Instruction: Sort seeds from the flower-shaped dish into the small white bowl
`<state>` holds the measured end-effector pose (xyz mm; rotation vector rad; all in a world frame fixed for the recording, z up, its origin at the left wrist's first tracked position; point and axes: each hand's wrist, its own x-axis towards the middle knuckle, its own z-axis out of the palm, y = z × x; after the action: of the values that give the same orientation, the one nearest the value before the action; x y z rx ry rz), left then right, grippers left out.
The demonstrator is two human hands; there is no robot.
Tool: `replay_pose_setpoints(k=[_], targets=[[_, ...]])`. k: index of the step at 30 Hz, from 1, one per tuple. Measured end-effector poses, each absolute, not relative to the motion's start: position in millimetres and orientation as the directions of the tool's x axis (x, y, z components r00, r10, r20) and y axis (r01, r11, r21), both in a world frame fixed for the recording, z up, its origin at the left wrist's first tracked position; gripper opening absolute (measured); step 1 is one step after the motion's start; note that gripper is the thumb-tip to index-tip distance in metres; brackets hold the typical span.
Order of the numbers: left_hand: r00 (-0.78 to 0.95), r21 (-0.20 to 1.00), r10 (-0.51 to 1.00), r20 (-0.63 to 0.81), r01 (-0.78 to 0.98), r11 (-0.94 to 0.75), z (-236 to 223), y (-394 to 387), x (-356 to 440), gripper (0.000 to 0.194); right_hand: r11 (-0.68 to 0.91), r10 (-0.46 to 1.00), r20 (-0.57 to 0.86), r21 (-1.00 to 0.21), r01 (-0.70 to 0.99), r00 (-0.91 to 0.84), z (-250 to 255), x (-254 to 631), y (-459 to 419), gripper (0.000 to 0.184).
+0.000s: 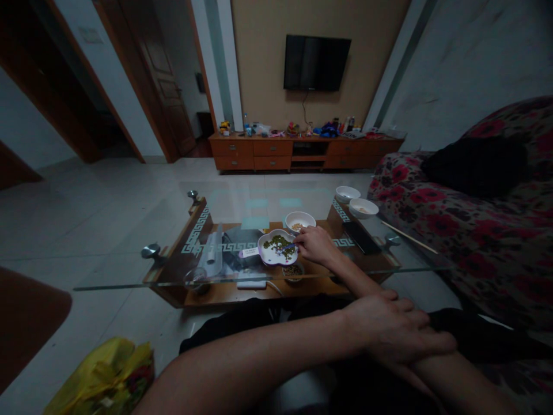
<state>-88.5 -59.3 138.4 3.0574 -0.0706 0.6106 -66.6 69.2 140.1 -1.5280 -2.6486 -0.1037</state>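
Observation:
My right hand [316,246] is closed on a slim purple utensil [286,248], its kind too small to tell. The utensil's tip is over a white, flower-shaped dish [262,257] with a purple rim. Small green beans [276,241] lie spread in this dish. My left hand [400,328] wraps around my right forearm [354,278], well back from the glass. Just behind the dish, near my right fingers, stands a white bowl [301,215] with pale beans in its bottom. A small bowl of mixed dark beans [293,272] shows in front of the dish.
The glass coffee table [233,196] carries two more white bowls [363,208] at its right. A chopstick-like stick [408,237] lies near the right edge. A flowered sofa [475,242] stands on the right, and a yellow plastic bag [103,374] at lower left.

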Motion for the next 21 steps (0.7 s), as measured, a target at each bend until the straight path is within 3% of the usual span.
replay_pose_setpoints(k=[9,14,17,21], targets=[[0.935,0.031,-0.035,0.352,-0.049,-0.998,143,-60,-90,0.049,0.499,0.857,0.165,-0.027,0.866,-0.489,140,-66,69,0.027],[0.928,0.017,-0.064,0.368,-0.075,-0.997,144,-61,-87,0.050,0.287,0.902,0.361,-0.097,0.953,-0.235,149,-54,73,0.033],[0.936,0.005,-0.078,0.344,-0.084,-0.996,146,-61,-85,0.049,0.182,0.914,0.382,-0.079,0.980,-0.139,152,-46,73,0.032],[0.939,0.004,-0.088,0.333,-0.095,-0.995,146,-61,-83,0.049,0.293,0.903,0.357,-0.103,0.951,-0.239,148,-47,71,0.031]])
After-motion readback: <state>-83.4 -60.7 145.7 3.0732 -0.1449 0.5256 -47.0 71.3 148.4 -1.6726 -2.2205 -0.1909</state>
